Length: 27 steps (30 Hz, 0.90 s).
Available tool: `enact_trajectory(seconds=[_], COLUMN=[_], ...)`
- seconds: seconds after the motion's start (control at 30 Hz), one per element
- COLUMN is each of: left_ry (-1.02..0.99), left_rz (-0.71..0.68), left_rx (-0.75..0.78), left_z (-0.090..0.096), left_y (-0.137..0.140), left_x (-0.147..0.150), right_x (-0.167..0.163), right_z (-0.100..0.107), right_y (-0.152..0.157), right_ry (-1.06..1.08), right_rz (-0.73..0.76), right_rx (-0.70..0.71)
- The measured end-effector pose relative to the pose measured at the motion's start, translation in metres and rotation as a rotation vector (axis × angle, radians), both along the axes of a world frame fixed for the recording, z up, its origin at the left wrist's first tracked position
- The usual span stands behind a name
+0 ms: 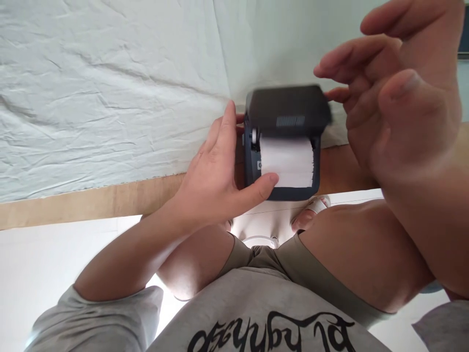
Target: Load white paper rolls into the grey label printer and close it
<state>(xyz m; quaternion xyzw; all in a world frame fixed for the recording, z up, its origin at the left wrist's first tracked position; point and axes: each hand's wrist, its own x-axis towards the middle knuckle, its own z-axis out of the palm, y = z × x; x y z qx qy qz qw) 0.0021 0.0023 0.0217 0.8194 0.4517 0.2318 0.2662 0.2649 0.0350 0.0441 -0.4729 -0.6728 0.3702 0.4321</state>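
Observation:
A small dark label printer (pixel 252 181) stands at the table's front edge with its black lid (pixel 289 110) raised. The lid is blurred and carries a barcode sticker. White paper (pixel 287 161) with a ragged right edge shows in the opening below it. My left hand (pixel 216 171) grips the printer's left side, its thumb over the front and the tip on the paper. To the right, my right hand (pixel 395 93) is raised with its fingers apart and holds nothing. One of its fingertips is by the lid's right edge; whether it touches, I cannot tell.
A pale, creased cloth (pixel 110 98) covers the table, leaving a strip of bare wood (pixel 91 200) along the front edge. My legs and lap are just below that edge. A dark object (pixel 463 32) shows at the upper right.

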Motion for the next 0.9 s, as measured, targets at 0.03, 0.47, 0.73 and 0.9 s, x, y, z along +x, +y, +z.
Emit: enact_trajectory(seconds=[0.03, 0.47, 0.73, 0.9], left_ry=[-0.019, -0.027, 0.084, 0.073], left_rz=[-0.002, -0.089, -0.068, -0.055], left_rx=[-0.016, 0.128, 0.248, 0.148], left_z=[0.001, -0.001, -0.006, -0.004], left_y=[0.000, -0.005, -0.006, -0.009], left_x=[0.001, 0.001, 0.004, -0.002], right_x=[0.001, 0.009, 0.009, 0.004], right_z=[-0.002, -0.010, -0.012, -0.012], right_y=[-0.001, -0.001, 0.001, -0.013], right_ry=[0.010, -0.274, -0.285, -0.364], right_rz=[-0.004, 0.189, 0.282, 0.145], right_rx=[0.005, -0.057, -0.014, 0.050])
